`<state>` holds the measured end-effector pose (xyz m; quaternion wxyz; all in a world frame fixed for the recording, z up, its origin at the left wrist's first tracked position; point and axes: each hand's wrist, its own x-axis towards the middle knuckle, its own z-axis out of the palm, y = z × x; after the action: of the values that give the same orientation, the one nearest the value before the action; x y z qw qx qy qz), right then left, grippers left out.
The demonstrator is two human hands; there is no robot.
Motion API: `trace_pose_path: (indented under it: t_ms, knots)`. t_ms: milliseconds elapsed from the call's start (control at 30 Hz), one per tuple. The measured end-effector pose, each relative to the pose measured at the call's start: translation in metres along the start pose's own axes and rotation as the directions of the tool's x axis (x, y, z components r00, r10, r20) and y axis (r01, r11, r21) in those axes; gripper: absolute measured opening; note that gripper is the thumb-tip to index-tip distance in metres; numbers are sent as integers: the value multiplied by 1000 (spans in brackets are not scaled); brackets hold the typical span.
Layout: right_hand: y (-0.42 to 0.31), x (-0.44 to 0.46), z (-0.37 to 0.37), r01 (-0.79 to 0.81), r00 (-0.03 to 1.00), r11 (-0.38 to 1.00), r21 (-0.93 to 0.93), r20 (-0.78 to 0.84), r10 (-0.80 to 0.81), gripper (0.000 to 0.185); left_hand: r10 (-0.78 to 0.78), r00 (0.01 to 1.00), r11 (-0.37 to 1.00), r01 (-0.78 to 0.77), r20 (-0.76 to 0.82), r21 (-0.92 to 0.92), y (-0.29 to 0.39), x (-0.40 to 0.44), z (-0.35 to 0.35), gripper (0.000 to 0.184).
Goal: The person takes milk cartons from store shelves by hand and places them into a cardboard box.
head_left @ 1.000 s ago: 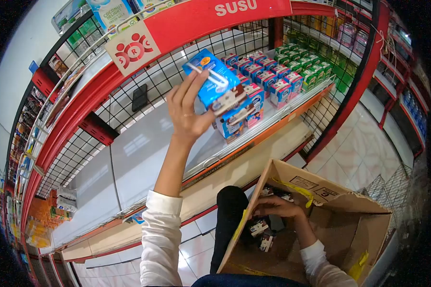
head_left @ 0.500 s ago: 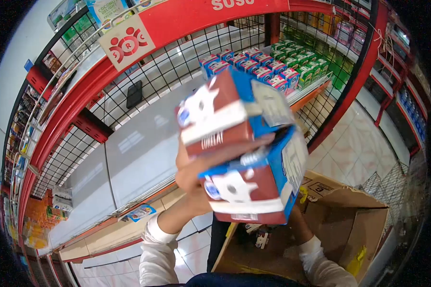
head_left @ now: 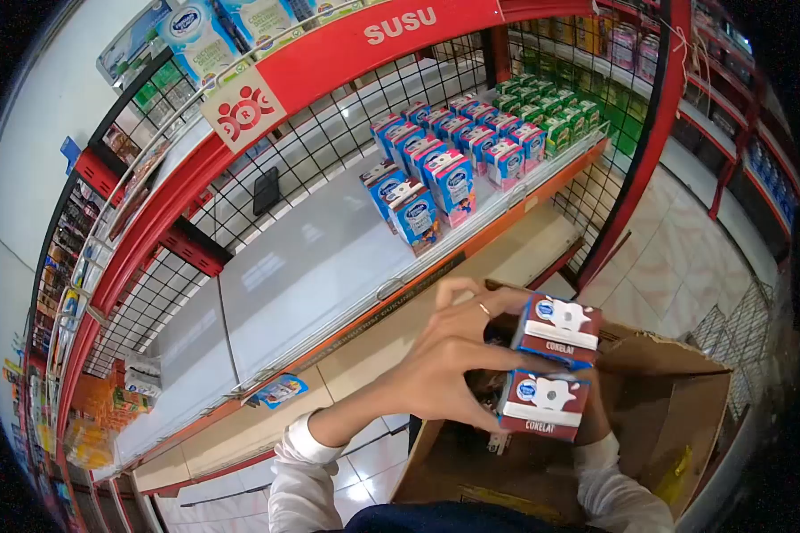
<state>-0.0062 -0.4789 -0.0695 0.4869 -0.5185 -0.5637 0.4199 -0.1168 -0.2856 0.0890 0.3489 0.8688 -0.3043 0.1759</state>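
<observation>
Two brown-and-blue chocolate milk cartons (head_left: 549, 404), their tops marked COKELAT, are side by side above an open cardboard box (head_left: 658, 417). My left hand (head_left: 453, 355) grips them from the left, with one finger between the two and the thumb at the nearer one. From the right, my other forearm reaches up behind the cartons; my right hand (head_left: 593, 391) is mostly hidden there, so its fingers do not show. Inside the box, more small cartons (head_left: 496, 442) are partly visible under my left hand.
On the white shelf (head_left: 284, 266) stand blue-and-pink cartons (head_left: 453, 182), green cartons (head_left: 560, 133) and two chocolate cartons (head_left: 415, 218) at the front left. A dark phone-like object (head_left: 266, 190) leans on the mesh. Yellow tape (head_left: 676, 475) hangs inside the box.
The two cartons have moved down and away from the camera, from in front of the shelf to above the box. My left hand went with them. The shelf's front cartons now show.
</observation>
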Motion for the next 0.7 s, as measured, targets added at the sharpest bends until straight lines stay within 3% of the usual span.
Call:
trace_pose_path:
  t_ms: [100, 133, 167, 233, 267, 367, 400, 533, 633, 700]
  knots:
    - [0, -33, -7, -62, 998, 976, -209, -32, 56, 69, -131, 991, 991, 131, 5, 11, 2, -2, -2, 58]
    - [-14, -29, -14, -30, 999, 948, -317, 18, 37, 96, -166, 986, 986, 166, 22, 10, 2, -3, -2, 58]
    - [-30, -29, -10, -30, 999, 949, -315, 10, 35, 96, -162, 986, 987, 162, 30, 10, 2, -3, -2, 58]
    - [-54, -28, -4, -78, 987, 962, -263, -155, 38, 102, -179, 983, 982, 176, 37, 73, 5, -1, -2, 55]
    - [-55, -26, -1, -45, 986, 918, -393, -165, -22, 106, -180, 983, 982, 177, 40, 71, 6, 0, -2, 55]
    - [-58, -18, 6, -165, 969, 870, -464, -240, 56, 100, -137, 990, 976, 129, 36, 175, 9, 2, -1, 50]
    - [-35, -16, 10, -19, 976, 948, -317, -214, -52, 96, -131, 990, 975, 119, 54, 189, 10, 1, -3, 50]
    - [-34, -12, 16, -141, 973, 966, -216, -208, 95, 89, -182, 978, 967, 159, 102, 199, 14, -1, -7, 50]
    - [-43, -10, 16, -43, 994, 927, -371, -106, 4, 85, -192, 965, 980, 180, 179, 85, 16, 0, -7, 49]
    - [-55, -16, 16, 154, 934, 776, -612, -166, -317, 86, -183, 959, 982, 169, 215, 84, 16, 0, -6, 51]
